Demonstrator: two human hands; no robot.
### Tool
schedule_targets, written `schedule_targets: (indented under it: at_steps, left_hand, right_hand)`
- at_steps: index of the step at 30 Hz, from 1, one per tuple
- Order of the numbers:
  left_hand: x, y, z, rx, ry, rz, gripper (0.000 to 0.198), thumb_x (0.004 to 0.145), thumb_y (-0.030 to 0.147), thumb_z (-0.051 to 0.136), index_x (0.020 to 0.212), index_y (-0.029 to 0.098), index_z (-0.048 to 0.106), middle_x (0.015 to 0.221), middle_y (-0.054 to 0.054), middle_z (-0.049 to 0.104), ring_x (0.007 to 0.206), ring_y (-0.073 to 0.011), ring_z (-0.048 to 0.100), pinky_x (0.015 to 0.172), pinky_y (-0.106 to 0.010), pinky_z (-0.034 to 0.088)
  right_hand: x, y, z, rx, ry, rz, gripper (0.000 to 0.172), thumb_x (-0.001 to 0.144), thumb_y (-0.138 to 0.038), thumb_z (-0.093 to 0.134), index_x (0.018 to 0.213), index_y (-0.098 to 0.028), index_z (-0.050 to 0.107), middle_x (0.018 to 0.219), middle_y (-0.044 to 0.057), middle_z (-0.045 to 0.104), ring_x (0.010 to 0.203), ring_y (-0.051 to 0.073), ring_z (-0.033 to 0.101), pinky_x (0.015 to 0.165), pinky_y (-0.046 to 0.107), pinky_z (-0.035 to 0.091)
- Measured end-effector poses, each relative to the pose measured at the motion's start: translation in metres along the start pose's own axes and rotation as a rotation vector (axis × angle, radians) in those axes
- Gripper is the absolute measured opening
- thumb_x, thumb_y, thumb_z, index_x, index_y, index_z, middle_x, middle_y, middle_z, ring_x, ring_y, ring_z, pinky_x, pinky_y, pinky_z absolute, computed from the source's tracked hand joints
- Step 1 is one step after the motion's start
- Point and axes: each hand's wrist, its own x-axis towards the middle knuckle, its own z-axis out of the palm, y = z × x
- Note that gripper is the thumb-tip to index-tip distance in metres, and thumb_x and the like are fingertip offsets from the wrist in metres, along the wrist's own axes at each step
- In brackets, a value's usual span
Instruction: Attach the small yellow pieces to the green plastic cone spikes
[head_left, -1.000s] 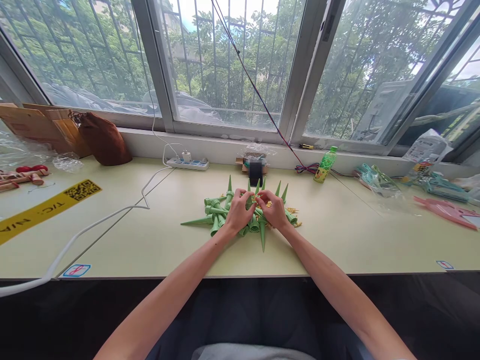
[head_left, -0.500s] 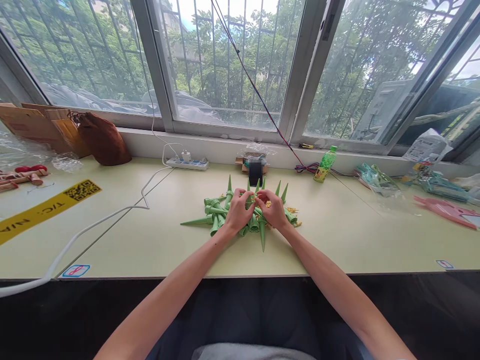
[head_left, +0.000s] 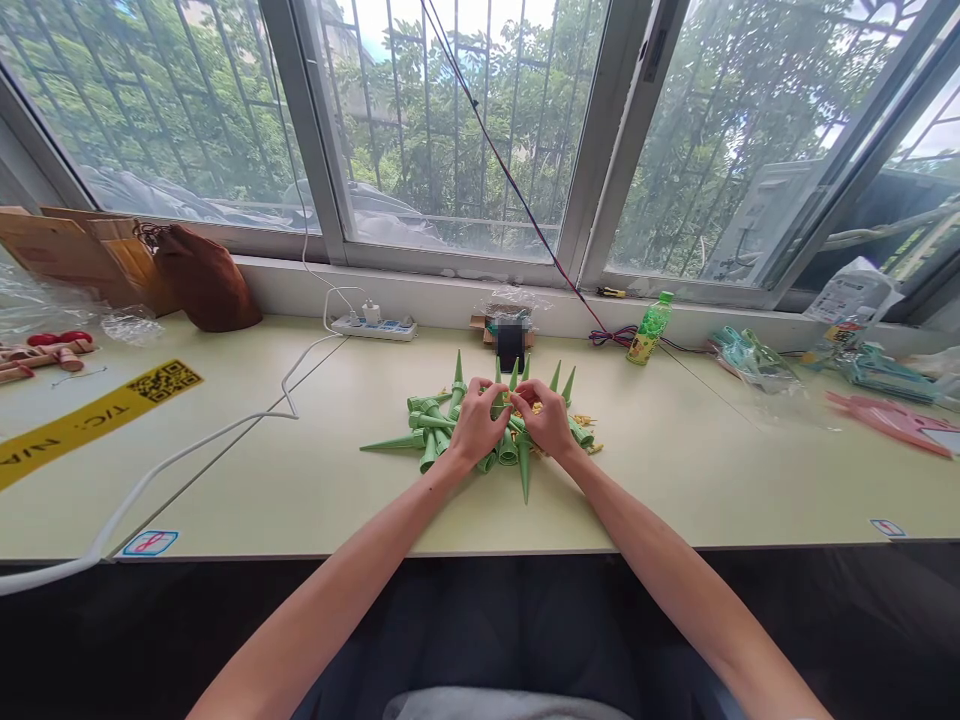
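Over a heap of green plastic spikes [head_left: 427, 440], both of my hands meet fingertip to fingertip. My left hand [head_left: 478, 425] is closed around a green spike piece [head_left: 498, 400], partly hidden by the fingers. Beside it, my right hand [head_left: 547, 418] pinches a small yellow piece [head_left: 513, 396] against the top of that green piece; its exact shape is too small to make out. Several spikes stand point up behind my hands, while others lie on their sides. Small yellow parts [head_left: 586, 424] are scattered to the right of my right hand.
A black device [head_left: 511, 345] stands behind the heap, before a small box. At the back are a power strip [head_left: 375, 328] with a white cable and a green bottle [head_left: 651, 328]. Bagged teal items [head_left: 757, 355] and a pink piece [head_left: 892, 420] lie right; a brown pouch [head_left: 206, 280] sits left.
Both hands stay in nearly the same place above the heap. Only the fingertips around the small yellow piece have shifted slightly.
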Motion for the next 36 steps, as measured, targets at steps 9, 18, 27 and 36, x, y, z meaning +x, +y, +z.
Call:
schedule_targets:
  at_steps: [9, 18, 27, 36]
  left_hand:
    - [0.0007, -0.0012, 0.0006, 0.007, 0.028, 0.012, 0.024, 0.083, 0.018, 0.063, 0.107, 0.02, 0.062, 0.104, -0.006, 0.051, 0.084, -0.017, 0.059, 0.08, -0.034, 0.052]
    - [0.001, 0.0007, -0.0009, 0.005, 0.018, -0.017, 0.023, 0.083, 0.017, 0.063, 0.106, 0.018, 0.062, 0.104, -0.007, 0.051, 0.084, -0.0172, 0.059, 0.081, -0.034, 0.051]
    - [0.0005, 0.0001, -0.0001, 0.012, 0.017, -0.001, 0.024, 0.082, 0.017, 0.063, 0.106, 0.02, 0.063, 0.103, -0.006, 0.051, 0.084, -0.0174, 0.058, 0.081, -0.034, 0.051]
    - [0.0003, -0.0002, 0.0003, 0.028, 0.017, 0.012, 0.023, 0.082, 0.017, 0.063, 0.106, 0.02, 0.063, 0.102, -0.006, 0.052, 0.084, -0.0176, 0.058, 0.081, -0.034, 0.051]
  right_hand:
    - [-0.0002, -0.0001, 0.0, -0.02, -0.029, 0.008, 0.019, 0.089, -0.039, 0.055, 0.089, -0.02, 0.06, 0.08, 0.004, 0.068, 0.07, 0.018, 0.062, 0.067, 0.031, 0.052]
    - [-0.0006, 0.0001, -0.0005, -0.01, -0.039, -0.033, 0.014, 0.089, -0.032, 0.055, 0.093, -0.019, 0.061, 0.085, 0.006, 0.067, 0.076, 0.018, 0.063, 0.07, 0.031, 0.052]
    - [0.0001, 0.0021, 0.0007, 0.005, -0.013, 0.005, 0.013, 0.087, -0.032, 0.057, 0.088, -0.02, 0.06, 0.08, 0.005, 0.068, 0.073, 0.019, 0.064, 0.07, 0.032, 0.052]
    - [0.0005, 0.0027, 0.0005, -0.004, 0.002, 0.025, 0.015, 0.087, -0.036, 0.057, 0.087, -0.021, 0.061, 0.075, 0.003, 0.067, 0.069, 0.018, 0.063, 0.067, 0.032, 0.051]
